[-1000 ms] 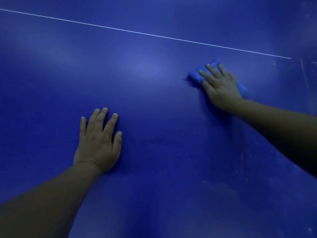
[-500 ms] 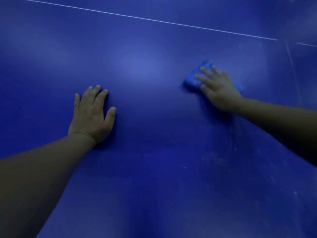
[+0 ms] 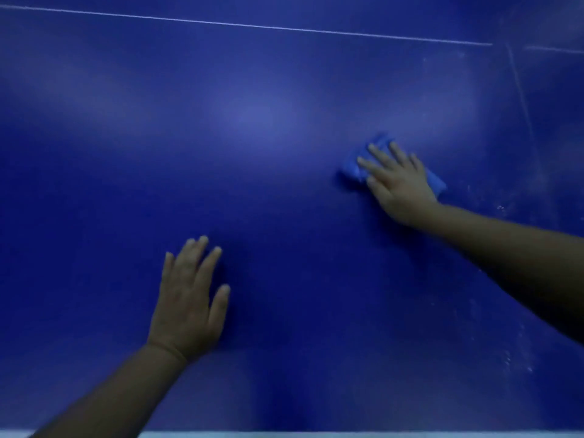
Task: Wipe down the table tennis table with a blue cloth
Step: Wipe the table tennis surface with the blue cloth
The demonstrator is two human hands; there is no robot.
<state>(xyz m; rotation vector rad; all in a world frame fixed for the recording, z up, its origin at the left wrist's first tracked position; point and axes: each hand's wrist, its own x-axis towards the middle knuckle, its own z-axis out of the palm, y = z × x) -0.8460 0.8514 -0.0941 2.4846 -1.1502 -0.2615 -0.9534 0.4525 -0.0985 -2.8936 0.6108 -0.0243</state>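
Observation:
The dark blue table tennis table (image 3: 259,172) fills the head view. My right hand (image 3: 398,181) lies flat with straight, spread fingers on a folded blue cloth (image 3: 355,164), pressing it onto the table at the right of centre. The cloth shows past my fingertips and again behind my palm. My left hand (image 3: 189,298) rests flat on the bare table surface at the lower centre, fingers straight and slightly apart, holding nothing.
A thin white line (image 3: 252,25) crosses the table near the top. A fainter line (image 3: 521,90) runs down at the far right. Pale dust streaks (image 3: 518,352) mark the surface on the right. The table's white near edge (image 3: 347,434) shows at the bottom.
The view has tilted, so the table's near edge now shows. My right hand with the cloth has slid a little across the table. My left hand stays flat on the surface.

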